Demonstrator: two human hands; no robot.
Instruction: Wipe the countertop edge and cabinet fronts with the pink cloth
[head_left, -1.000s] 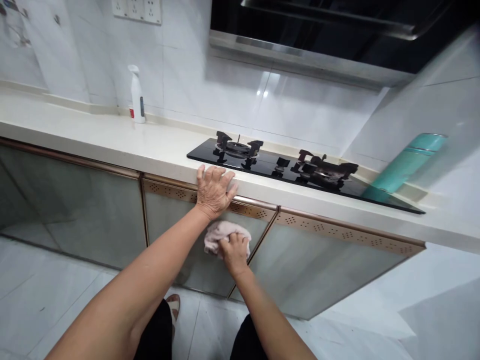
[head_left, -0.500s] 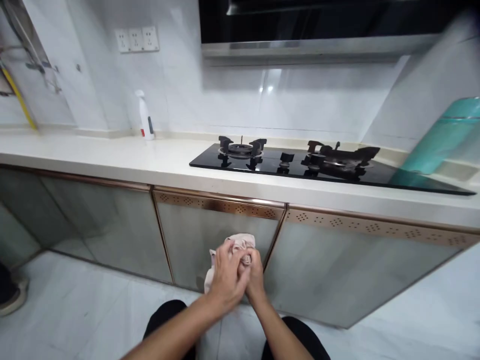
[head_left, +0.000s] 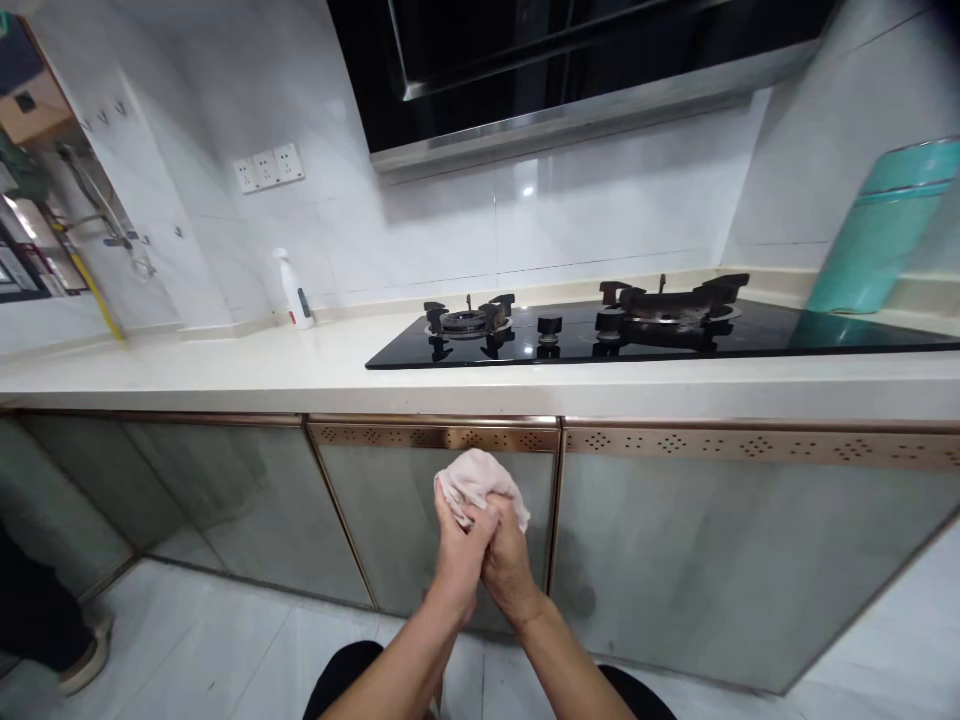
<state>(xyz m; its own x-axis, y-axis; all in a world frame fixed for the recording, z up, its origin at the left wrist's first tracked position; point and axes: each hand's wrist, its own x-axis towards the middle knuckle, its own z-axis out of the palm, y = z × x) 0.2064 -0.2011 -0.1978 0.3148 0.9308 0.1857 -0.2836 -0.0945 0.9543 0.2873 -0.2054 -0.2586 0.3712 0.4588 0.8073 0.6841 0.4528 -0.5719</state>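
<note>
A pale pink cloth is bunched up between my two hands, in front of the middle cabinet door. My left hand is closed on the cloth from the left, its thumb lying toward the right hand. My right hand grips it from the right, fingers curled. Both hands touch each other at the cloth's lower part, and the palms are hidden. The cloth's top bulges up above the fingers.
Above runs a white countertop with a black gas stove. A white spray bottle stands at the left, a teal canister at the right. A range hood hangs overhead. Another person's leg shows at lower left.
The cloth is gathered into a more compact bundle, its hanging left end no longer showing. My hands have shifted on it. The view has tilted up, and the other person's leg shows more.
</note>
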